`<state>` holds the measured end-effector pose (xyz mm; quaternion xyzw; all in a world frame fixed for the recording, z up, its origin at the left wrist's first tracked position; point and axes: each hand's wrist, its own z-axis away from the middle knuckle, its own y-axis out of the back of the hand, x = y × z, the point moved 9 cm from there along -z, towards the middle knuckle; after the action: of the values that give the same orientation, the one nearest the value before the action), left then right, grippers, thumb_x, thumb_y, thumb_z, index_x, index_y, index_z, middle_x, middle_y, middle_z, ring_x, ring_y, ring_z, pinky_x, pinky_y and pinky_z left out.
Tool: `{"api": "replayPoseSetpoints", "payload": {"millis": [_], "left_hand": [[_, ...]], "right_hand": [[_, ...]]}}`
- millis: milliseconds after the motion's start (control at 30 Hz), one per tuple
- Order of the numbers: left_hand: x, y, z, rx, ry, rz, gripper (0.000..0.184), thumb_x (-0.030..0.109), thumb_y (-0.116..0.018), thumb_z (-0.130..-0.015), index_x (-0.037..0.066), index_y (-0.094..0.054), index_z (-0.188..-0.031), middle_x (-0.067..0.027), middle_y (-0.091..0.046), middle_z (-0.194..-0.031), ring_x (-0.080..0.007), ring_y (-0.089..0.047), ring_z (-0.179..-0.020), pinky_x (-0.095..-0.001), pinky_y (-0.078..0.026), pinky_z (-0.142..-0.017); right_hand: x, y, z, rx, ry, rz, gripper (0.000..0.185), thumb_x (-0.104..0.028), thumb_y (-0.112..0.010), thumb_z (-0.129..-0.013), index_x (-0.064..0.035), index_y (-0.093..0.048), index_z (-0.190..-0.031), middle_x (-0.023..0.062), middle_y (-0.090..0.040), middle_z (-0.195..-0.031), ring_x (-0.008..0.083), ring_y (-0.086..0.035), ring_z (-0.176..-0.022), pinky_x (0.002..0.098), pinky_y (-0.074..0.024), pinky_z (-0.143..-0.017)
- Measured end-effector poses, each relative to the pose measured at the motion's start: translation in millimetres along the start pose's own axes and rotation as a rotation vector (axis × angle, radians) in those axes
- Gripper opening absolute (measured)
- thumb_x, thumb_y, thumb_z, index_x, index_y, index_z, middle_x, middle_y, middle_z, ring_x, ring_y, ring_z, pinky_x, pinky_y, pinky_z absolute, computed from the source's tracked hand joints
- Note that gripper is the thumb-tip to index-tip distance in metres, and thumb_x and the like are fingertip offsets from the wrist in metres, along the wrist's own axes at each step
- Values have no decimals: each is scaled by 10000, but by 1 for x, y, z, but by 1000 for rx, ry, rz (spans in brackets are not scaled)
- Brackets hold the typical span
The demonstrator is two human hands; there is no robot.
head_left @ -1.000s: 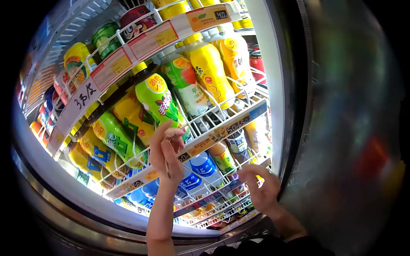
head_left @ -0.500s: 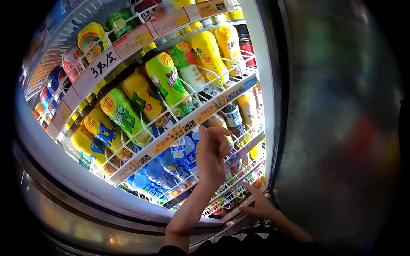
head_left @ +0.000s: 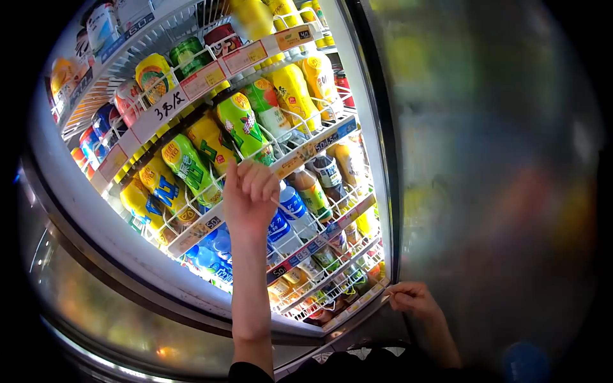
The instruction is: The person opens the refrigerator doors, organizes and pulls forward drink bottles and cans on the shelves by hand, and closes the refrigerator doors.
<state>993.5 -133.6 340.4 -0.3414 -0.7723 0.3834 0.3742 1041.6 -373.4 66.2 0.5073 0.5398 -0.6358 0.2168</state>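
My left hand (head_left: pixel 250 191) is raised before the cooler's middle shelf, its fingers curled. A thin pale thing sticks out beside it, too small to name. Just behind the hand are a green bottle (head_left: pixel 242 126) and the shelf's price strip (head_left: pixel 299 157). Blue-labelled bottles (head_left: pixel 292 202) stand on the rack below, right of the hand. Near the cooler's lower right corner, my right hand (head_left: pixel 412 301) has its fingers pinched together by the door frame. What they hold, if anything, is too small to make out.
Cans, one of them green (head_left: pixel 189 55), line the upper shelf above a handwritten price label (head_left: pixel 169 105). Yellow bottles (head_left: pixel 292 92) fill part of the middle shelf. A dark door frame (head_left: pixel 382 147) borders a blurry glass pane (head_left: pixel 485 159) at the right.
The view has shifted. My left hand has moved leftward across the shelf fronts, fingers still curled. My right hand has moved right, and its spread fingers have come together.
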Motion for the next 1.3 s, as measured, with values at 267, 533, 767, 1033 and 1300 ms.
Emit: {"api": "replayPoseSetpoints", "payload": {"millis": [267,533,767,1033,1300], "left_hand": [[-30,-40,-63,-46,12,-332,430,443,-447,-947,32,-563,-903,-59,-513,-751,-158,-494,-705,-266,-399,-662],[-98,42,-44,166,3,-1048,420,398,-341,-984,103,-438,-702,-88,-553,-665,-167,-534,-586,-297,-426,-565],[-62,54,-66,315,-179,-889,421,361,-383,-984,153,-310,-626,6,-304,-537,-107,-292,-476,-247,-233,-438],[-31,61,-75,427,-253,-996,463,425,-327,-990,55,-514,-783,-38,-455,-541,-118,-353,-400,-238,-242,-383],[-14,75,-45,401,-217,-1114,453,377,-293,-1004,9,-545,-923,-46,-499,-549,-119,-388,-394,-237,-281,-375]], "right_hand": [[-69,11,27,174,304,252,194,-48,-522,-904,23,-657,-1024,5,-536,-611,29,-428,-517,187,-305,-457],[-112,-11,17,549,612,771,172,-9,-562,-867,16,-652,-1011,33,-493,-542,51,-420,-466,228,-333,-446],[-156,-22,-3,398,844,1002,267,11,-565,-810,-7,-645,-1064,40,-443,-501,110,-414,-405,253,-322,-431],[-182,-24,-42,318,903,891,284,46,-559,-798,4,-642,-1067,64,-490,-533,96,-448,-431,243,-339,-442],[-192,-68,-104,219,841,756,257,3,-547,-867,2,-600,-1119,54,-511,-529,91,-490,-434,247,-363,-430]]}}
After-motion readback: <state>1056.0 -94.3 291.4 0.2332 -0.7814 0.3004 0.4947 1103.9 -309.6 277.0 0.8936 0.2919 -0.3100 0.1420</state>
